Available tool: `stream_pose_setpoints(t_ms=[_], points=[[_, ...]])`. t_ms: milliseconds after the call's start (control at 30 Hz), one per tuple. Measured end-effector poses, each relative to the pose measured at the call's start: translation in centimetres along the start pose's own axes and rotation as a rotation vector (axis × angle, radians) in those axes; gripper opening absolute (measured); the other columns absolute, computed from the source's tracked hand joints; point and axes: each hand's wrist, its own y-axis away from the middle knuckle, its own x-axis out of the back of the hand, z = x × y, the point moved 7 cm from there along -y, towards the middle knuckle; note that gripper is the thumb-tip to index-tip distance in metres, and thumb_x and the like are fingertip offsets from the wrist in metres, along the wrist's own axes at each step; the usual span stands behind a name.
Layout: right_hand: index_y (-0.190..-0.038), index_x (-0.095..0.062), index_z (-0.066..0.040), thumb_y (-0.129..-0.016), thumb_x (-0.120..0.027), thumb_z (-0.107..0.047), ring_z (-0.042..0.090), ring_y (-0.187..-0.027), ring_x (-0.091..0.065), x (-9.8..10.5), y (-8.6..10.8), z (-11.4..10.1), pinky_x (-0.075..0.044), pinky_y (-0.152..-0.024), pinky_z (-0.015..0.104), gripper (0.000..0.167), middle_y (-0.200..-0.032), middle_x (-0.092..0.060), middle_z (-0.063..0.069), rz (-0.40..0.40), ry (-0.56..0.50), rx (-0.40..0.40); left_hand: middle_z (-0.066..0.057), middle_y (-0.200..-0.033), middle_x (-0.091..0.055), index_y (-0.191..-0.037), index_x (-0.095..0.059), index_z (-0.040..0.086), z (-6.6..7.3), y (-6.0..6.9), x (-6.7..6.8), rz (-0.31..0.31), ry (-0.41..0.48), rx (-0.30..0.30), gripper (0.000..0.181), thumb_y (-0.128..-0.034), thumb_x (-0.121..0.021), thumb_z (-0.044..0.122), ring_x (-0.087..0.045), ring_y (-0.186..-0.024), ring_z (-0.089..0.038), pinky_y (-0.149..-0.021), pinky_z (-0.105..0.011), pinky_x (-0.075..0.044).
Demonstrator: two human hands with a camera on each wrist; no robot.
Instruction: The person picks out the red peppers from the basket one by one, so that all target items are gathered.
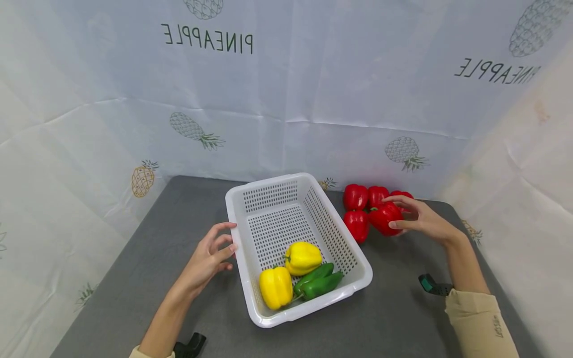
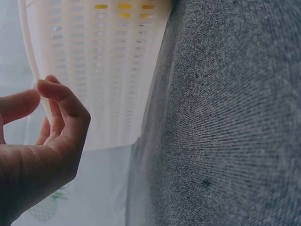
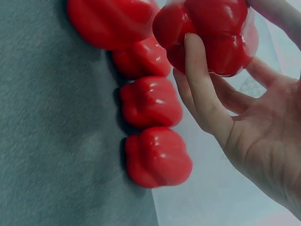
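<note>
In the head view a white plastic basket stands at the middle of the table. It holds two yellow bell peppers and green peppers at its near end. My left hand pinches the basket's left rim between thumb and fingers, as the left wrist view also shows at the rim. At the right, my right hand grips a red bell pepper, thumb on one side and fingers round the other. Several more red bell peppers sit close behind and beside it; one is partly hidden by the hand.
The grey table lies beneath everything. A white curtain with pineapple prints hangs behind and at both sides. Dark wrist-camera mounts are worn at the forearms. The red peppers stand near the table's back edge, right of the basket.
</note>
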Motion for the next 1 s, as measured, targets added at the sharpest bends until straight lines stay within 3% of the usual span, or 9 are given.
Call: stream_pose_setpoints(t_ms=[100,367,567,1000], points=[[-0.156,-0.048,-0.01,-0.094,-0.079,-0.018,0.01,-0.123,-0.06,0.0,0.1,0.5,-0.069,-0.082,0.046,0.07,-0.154,-0.048,0.015,0.006,0.0,-0.015,-0.008,-0.124,-0.063,-0.16,-0.036,0.015,-0.1,0.0,0.1,0.002,0.001,0.0,0.063,-0.1061,-0.069,0.014,-0.063,-0.099,-0.019,-0.071,-0.028,-0.059],[-0.156,-0.045,-0.01,-0.093,-0.08,-0.023,0.035,-0.127,-0.057,-0.1,0.5,2.3,-0.068,-0.083,0.052,0.073,-0.153,-0.049,0.024,0.021,0.019,-0.081,-0.009,-0.124,-0.063,-0.161,-0.036,0.015,-0.1,0.1,0.1,0.001,-0.005,-0.006,0.064,-0.1062,-0.069,0.014,-0.064,-0.099,-0.019,-0.072,-0.028,-0.059],[-0.157,-0.042,-0.008,-0.095,-0.079,-0.025,0.032,-0.123,-0.062,-0.2,1.0,3.3,-0.069,-0.084,0.049,0.074,-0.154,-0.048,0.026,0.019,0.015,-0.106,-0.008,-0.123,-0.063,-0.16,-0.036,0.015,-0.1,0.0,0.1,0.0,-0.001,-0.002,0.063,-0.1063,-0.069,0.014,-0.064,-0.098,-0.019,-0.071,-0.028,-0.059],[-0.159,-0.039,-0.005,-0.095,-0.079,-0.03,0.038,-0.128,-0.062,-1.0,1.0,4.8,-0.069,-0.083,0.042,0.079,-0.156,-0.045,0.029,0.007,0.037,-0.163,-0.01,-0.124,-0.063,-0.161,-0.036,0.016,-0.1,0.0,0.1,0.004,-0.007,-0.003,0.063,-0.1065,-0.069,0.014,-0.064,-0.098,-0.017,-0.072,-0.028,-0.059]])
